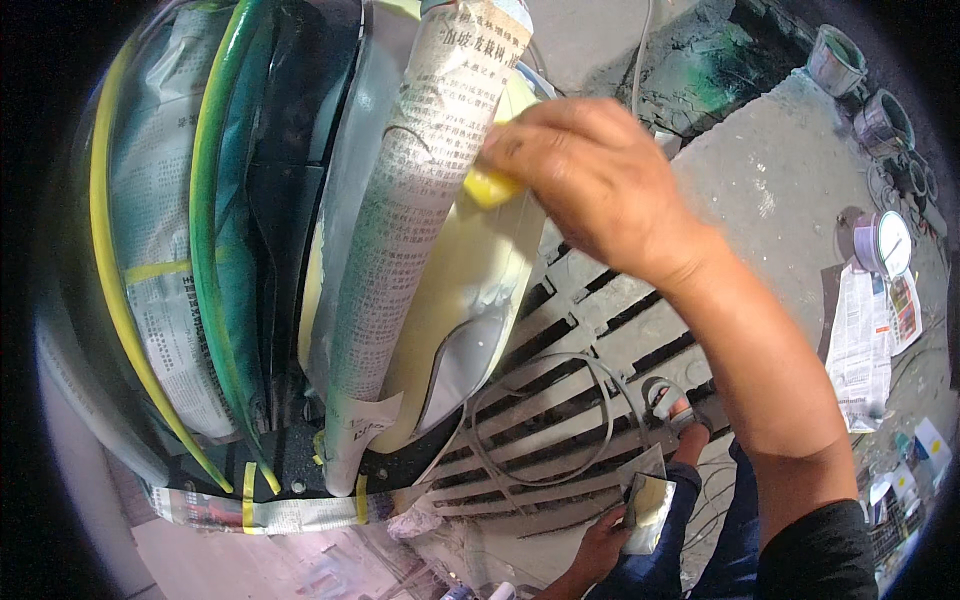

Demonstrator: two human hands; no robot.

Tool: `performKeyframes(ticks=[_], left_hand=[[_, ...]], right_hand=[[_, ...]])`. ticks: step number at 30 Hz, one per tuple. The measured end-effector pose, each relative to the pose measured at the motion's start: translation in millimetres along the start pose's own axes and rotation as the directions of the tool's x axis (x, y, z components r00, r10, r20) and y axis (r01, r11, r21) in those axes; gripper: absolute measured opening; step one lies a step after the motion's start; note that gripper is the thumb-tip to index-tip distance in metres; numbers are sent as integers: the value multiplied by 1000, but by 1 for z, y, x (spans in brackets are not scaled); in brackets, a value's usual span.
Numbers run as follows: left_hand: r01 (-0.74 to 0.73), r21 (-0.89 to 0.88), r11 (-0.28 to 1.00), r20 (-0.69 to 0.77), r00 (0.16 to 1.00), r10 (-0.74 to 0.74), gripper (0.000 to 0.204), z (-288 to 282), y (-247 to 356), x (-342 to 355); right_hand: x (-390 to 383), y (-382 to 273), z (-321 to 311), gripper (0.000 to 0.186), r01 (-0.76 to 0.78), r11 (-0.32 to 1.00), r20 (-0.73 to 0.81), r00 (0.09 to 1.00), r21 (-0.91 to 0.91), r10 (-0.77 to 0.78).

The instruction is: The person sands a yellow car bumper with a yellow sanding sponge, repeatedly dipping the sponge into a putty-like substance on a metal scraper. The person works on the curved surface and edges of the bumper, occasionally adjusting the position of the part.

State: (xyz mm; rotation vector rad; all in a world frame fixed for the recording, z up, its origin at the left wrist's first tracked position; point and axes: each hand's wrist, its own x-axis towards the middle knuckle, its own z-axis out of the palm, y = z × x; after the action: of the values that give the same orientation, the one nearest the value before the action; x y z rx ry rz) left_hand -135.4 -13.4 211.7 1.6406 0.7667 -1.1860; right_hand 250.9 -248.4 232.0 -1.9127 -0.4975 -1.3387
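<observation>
My right hand (590, 185) grips a small yellow pad (490, 187) against a pale cream panel (430, 340), beside a long roll wrapped in printed newspaper (400, 230). Its fingertips are partly hidden behind the pad and wrist. Low in the view, my left hand (600, 545) holds a flat shiny metal plate (648, 515). Curved parts to the left are masked with newspaper (155, 170) and yellow tape (110, 220), some with green overspray (210, 230). The cream panel has a grey cut-out near its lower end.
A slatted grate floor (570, 320) with a coiled hose (535, 355) lies below, near my sandalled foot (668, 400). Several paint-stained buckets (835, 65) line the right side, with a round tin (890, 240), newspaper sheets (852, 370) and small litter (930, 450).
</observation>
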Motion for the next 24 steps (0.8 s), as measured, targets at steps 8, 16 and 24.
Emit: performKeyframes(ticks=[8,16,24], left_hand=[[-8,258,966,10,1000,5,46,-4,31,0],[-524,663,534,137,787,602,45,-4,56,29],[-308,-833,459,-54,872,487,60,92,268,46]], right_hand=[[-38,-87,-16,36,-261,887,183,962,381,204],[-49,-78,-125,42,-765,-142,406,168,629,898],[-43,-8,-182,50,-814,-116,421,168,569,891]])
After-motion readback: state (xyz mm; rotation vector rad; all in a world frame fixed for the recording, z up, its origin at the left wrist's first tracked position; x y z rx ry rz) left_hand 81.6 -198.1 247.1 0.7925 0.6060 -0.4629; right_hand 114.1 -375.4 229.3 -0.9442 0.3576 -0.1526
